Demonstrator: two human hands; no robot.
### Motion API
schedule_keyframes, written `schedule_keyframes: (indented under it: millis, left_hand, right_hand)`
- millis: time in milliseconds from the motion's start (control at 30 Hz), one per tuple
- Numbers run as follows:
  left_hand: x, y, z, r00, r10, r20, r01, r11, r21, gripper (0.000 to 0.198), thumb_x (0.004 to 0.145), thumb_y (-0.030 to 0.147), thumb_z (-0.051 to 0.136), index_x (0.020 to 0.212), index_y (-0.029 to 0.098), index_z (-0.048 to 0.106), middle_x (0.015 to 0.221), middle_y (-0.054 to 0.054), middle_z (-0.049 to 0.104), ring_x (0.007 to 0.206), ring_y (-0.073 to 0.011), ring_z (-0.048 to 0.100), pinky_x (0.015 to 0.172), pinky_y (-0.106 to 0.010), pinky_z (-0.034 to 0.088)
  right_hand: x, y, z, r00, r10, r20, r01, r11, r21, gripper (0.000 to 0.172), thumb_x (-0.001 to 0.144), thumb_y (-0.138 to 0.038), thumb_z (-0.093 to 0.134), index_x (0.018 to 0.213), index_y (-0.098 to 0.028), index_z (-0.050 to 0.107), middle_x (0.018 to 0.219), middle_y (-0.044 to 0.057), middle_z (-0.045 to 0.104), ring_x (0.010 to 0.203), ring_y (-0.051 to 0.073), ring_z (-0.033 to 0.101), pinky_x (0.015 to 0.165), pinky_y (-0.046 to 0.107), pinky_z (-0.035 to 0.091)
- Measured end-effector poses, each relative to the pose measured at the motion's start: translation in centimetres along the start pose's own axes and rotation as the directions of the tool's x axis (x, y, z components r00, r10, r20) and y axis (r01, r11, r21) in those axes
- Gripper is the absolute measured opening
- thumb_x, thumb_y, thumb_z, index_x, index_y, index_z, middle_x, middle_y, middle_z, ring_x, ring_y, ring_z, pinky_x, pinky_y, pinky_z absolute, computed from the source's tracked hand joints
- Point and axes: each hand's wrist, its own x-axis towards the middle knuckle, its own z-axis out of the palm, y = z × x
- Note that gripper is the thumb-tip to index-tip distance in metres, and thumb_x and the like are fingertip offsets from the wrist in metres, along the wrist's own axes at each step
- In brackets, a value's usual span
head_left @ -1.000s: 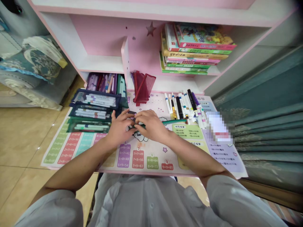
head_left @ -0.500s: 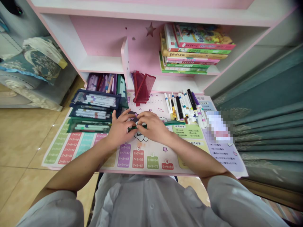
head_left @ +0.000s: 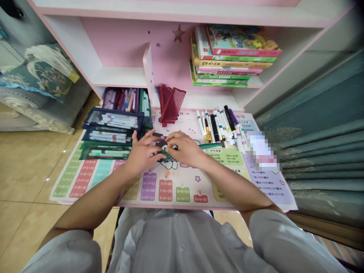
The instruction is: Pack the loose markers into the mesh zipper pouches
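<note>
A green mesh pencil pouch (head_left: 211, 145) lies across the middle of the desk, mostly hidden beneath my hands. My left hand (head_left: 144, 151) pinches its left end between thumb and fingertips, with the little finger side raised. From the right, my right hand (head_left: 185, 150) grips the same pouch with bent fingers. A bit of green mesh shows between the two hands, and the pouch's far end sticks out past my right hand. Just left of my left hand lies a filled green pouch (head_left: 105, 151), with dark blue pouches of markers (head_left: 113, 120) behind it.
Loose markers (head_left: 218, 127) lie in a pile at the right, beside a blurred phone-like object (head_left: 263, 151). Empty-looking red mesh pouches (head_left: 172, 104) rest at the back. Purple pouches (head_left: 121, 99) fill the left cubby. Stacked books (head_left: 233, 62) sit on the shelf.
More green mesh shows between my fingers than before. My hands have stayed almost in place, and the whole view has shifted slightly.
</note>
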Motion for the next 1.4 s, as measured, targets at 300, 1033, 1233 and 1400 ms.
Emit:
schedule_keyframes:
  millis: [300,1033,1233,1400]
  left_hand:
    - [0.0,-0.1,-0.2,1.000,-0.008,0.021,0.008,1.000,-0.021,0.007,0.079,0.035,0.082,0.076,0.029,0.079,0.118,-0.005,0.074,0.137,-0.0372,0.051,0.115,-0.073,0.009]
    - [0.2,0.2,-0.8,0.996,-0.063,0.063,0.066,0.997,-0.050,0.008,0.078,0.033,0.083,0.075,0.028,0.078,0.119,-0.005,0.074,0.139,-0.0361,0.048,0.115,-0.074,0.009]
    - [0.1,0.1,-0.9,0.996,-0.066,0.051,0.069,0.996,-0.050,0.009,0.078,0.034,0.082,0.074,0.027,0.078,0.117,-0.005,0.075,0.138,-0.0372,0.049,0.115,-0.075,0.009]
    - [0.0,0.0,-0.8,0.997,-0.070,0.044,0.073,0.996,-0.055,0.009,0.079,0.035,0.081,0.075,0.027,0.078,0.116,-0.005,0.074,0.138,-0.0375,0.049,0.116,-0.074,0.008]
  right_hand:
    - [0.0,0.2,-0.1,1.000,-0.012,0.013,0.012,1.000,0.012,0.018,0.082,-0.015,0.061,0.066,-0.022,0.066,0.116,0.005,0.071,0.113,0.023,0.062,0.104,0.044,0.045]
    - [0.0,0.4,-0.8,1.000,0.005,0.028,-0.004,0.999,-0.044,0.019,0.083,-0.016,0.059,0.065,-0.022,0.064,0.113,0.005,0.072,0.109,0.024,0.063,0.102,0.045,0.046]
    - [0.1,0.6,-0.9,1.000,-0.001,0.024,0.002,0.999,-0.042,0.019,0.082,-0.015,0.058,0.064,-0.022,0.063,0.112,0.005,0.072,0.109,0.024,0.063,0.101,0.046,0.047]
    - [0.0,0.5,-1.4,0.999,0.027,0.035,-0.025,0.998,-0.050,0.021,0.082,-0.015,0.059,0.062,-0.022,0.060,0.112,0.004,0.072,0.111,0.024,0.063,0.101,0.045,0.047]
